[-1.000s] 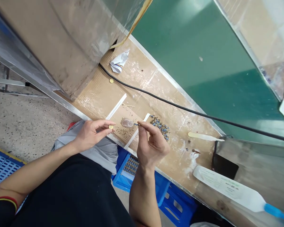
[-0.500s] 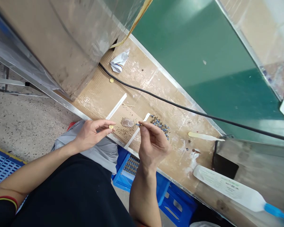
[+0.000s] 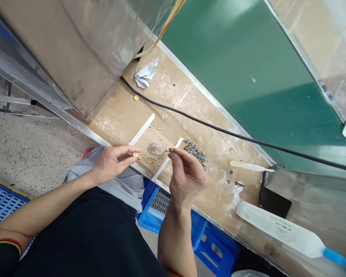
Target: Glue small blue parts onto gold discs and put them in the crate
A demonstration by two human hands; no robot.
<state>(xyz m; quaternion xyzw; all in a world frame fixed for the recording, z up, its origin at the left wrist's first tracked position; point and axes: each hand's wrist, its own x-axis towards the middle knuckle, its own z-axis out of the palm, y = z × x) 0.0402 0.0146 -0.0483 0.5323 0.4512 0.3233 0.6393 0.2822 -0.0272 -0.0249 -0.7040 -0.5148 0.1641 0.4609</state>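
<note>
My left hand [image 3: 111,162] pinches a small round brass disc [image 3: 135,154] between thumb and forefinger at the near edge of the cardboard-covered bench [image 3: 184,115]. My right hand [image 3: 186,175] grips a tiny blue-and-metal part [image 3: 168,151] at its fingertips, its tip close to a small clear cap [image 3: 155,149] lying on the bench. A pile of similar blue-and-metal parts [image 3: 196,152] lies just right of my right hand.
A black cable [image 3: 233,134] runs across the bench beside a green conveyor belt [image 3: 248,69]. A crumpled paper [image 3: 145,75] and a loose brass disc [image 3: 136,98] lie farther back. A pale stick [image 3: 249,166] and a white paddle [image 3: 279,229] sit at right. Blue crates [image 3: 190,227] stand below.
None of the hands or parts has visibly moved; only the view shifts very slightly.
</note>
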